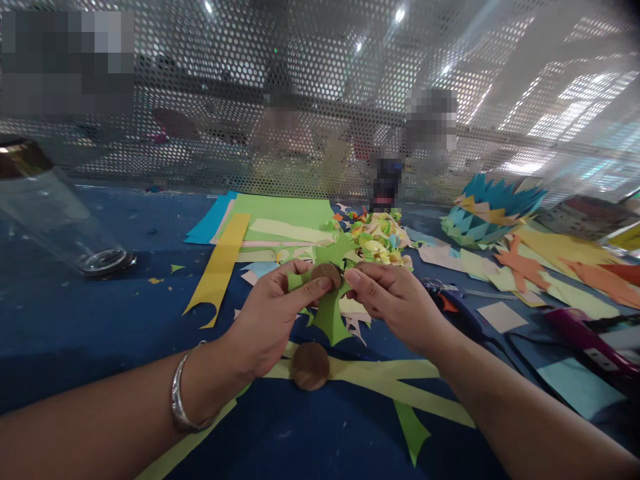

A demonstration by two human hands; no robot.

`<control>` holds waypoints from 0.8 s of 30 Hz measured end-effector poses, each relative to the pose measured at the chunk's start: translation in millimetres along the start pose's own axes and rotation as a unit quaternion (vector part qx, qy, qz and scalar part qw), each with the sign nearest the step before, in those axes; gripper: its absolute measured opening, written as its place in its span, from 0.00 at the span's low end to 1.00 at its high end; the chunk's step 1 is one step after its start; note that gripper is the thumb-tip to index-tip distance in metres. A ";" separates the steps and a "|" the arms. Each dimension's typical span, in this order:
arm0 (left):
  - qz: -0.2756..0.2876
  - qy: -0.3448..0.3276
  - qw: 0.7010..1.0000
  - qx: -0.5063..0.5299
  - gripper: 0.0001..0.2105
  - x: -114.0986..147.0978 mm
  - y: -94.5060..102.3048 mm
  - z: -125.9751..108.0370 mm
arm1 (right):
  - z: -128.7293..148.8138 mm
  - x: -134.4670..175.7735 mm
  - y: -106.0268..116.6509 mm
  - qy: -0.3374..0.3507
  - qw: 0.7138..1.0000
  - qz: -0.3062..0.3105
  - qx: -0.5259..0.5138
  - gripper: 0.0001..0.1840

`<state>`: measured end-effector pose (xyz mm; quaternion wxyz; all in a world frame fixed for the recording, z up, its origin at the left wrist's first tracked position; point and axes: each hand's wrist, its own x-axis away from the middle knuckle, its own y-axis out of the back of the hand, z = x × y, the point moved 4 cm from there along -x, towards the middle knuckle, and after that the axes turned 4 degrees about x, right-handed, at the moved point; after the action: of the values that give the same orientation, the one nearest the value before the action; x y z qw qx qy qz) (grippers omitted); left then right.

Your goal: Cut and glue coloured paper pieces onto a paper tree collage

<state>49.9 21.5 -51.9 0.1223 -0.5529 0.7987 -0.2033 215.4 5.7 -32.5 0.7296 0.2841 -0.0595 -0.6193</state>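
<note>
My left hand (280, 307) is closed, pinching a small round brown disc (325, 275) against a piece of green paper (332, 320) with curved cut edges. Right beside it, my right hand (385, 293) is closed with thumb and forefinger together at the disc's right edge. A thin dark sliver shows at those fingertips, too small to name. Below my hands a second brown disc (310, 367) lies on pale yellow-green paper strips (400, 387). A green paper scrap (413, 430) pokes out from under the strips.
Curled paper pieces (380, 240) are heaped behind my hands, beside stacked coloured sheets (285, 208) and a yellow strip (220, 267). A clear bottle (60, 213) stands left. At right are a blue paper crown (493, 210), a dark blue corded tool (457, 303) and a purple tool (595, 340).
</note>
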 end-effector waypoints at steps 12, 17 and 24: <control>-0.005 0.002 1.000 -0.002 0.11 0.9 1.4 0.6 | -5.7 -0.3 -1.5 -0.031 0.998 0.017 -0.046 0.24; -0.002 0.004 1.000 -0.006 0.10 0.0 0.6 1.5 | -4.2 0.0 -0.9 -0.031 0.998 0.016 -0.048 0.24; -0.001 0.010 1.000 0.004 0.11 0.9 1.0 0.8 | -3.6 -1.5 -0.8 -0.041 0.997 0.015 -0.061 0.25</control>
<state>49.0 20.9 -53.0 0.1161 -0.5512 0.7987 -0.2118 216.0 8.2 -35.5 0.7517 0.2124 -0.0557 -0.6219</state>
